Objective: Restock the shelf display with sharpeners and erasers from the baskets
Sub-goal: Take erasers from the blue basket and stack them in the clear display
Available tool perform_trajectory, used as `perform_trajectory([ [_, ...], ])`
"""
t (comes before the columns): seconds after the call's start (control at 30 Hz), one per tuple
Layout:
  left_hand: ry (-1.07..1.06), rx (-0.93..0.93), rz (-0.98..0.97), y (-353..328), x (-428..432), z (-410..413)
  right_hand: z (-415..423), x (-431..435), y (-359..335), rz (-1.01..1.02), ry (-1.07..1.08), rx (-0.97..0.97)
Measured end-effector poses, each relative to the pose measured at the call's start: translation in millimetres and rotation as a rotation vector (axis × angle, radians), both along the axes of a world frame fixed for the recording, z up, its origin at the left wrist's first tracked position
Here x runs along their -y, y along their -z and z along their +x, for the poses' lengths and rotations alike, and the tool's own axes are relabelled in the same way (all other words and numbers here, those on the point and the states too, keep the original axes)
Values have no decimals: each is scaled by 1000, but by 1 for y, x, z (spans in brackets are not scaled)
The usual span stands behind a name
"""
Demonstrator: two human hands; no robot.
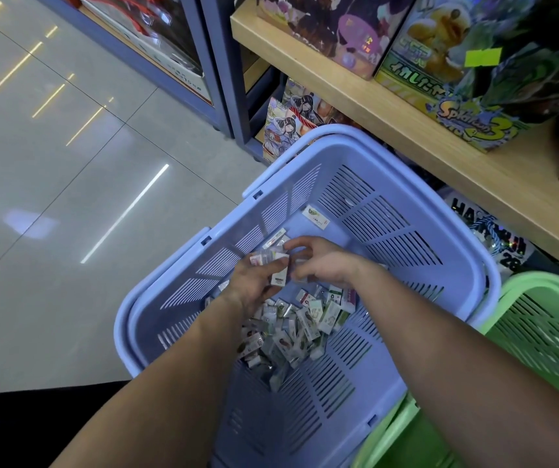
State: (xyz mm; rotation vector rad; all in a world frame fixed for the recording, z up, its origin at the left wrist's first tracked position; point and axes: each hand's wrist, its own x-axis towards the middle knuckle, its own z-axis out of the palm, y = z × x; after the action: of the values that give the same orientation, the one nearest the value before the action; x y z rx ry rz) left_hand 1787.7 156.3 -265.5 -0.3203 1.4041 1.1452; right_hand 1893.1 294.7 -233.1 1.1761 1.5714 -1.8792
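Inspector: Starting left of the blue basket [416,231]: bare tiled floor [68,197]. Nothing stands on it.

Clerk: And inside the basket?

Inspector: Both hands are down in it. The left hand [254,282] is closed around a small stack of packets [276,265], thumb across the top one. Whether these are erasers or sharpeners, I cannot tell.

Clerk: The right hand?

Inspector: The right hand [325,265] touches the same stack from the other side, fingers curled narrow against it. Whether it grips a packet of its own, I cannot tell.

Clerk: Remaining stock?

Inspector: A loose pile [291,329] lies on the basket floor beneath the forearms. One packet [317,216] lies apart by the far wall.

Clerk: To the right of the basket?

Inspector: A green basket [541,332] touches its right side. A wooden shelf [406,130] with boxed goods runs above both.
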Motion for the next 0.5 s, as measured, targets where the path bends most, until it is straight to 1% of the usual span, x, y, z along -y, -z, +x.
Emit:
perform_trajectory([
  [0.07, -16, 15, -14, 0, 1, 1, 2, -2, 3, 9, 31, 8],
  [0.13, -34, 19, -21, -1, -1, 0, 4, -4, 4, 11, 108, 25],
  [0.27, -6, 3, -23, -5, -4, 1, 7, -4, -1, -47, 223, 23],
  [0.4, -64, 76, 0, -8, 0, -1, 6, -4, -3, -33, 242, 11],
  [0.5, -13, 68, 45, -12, 1, -2, 4, 1, -2, -56, 254, -27],
])
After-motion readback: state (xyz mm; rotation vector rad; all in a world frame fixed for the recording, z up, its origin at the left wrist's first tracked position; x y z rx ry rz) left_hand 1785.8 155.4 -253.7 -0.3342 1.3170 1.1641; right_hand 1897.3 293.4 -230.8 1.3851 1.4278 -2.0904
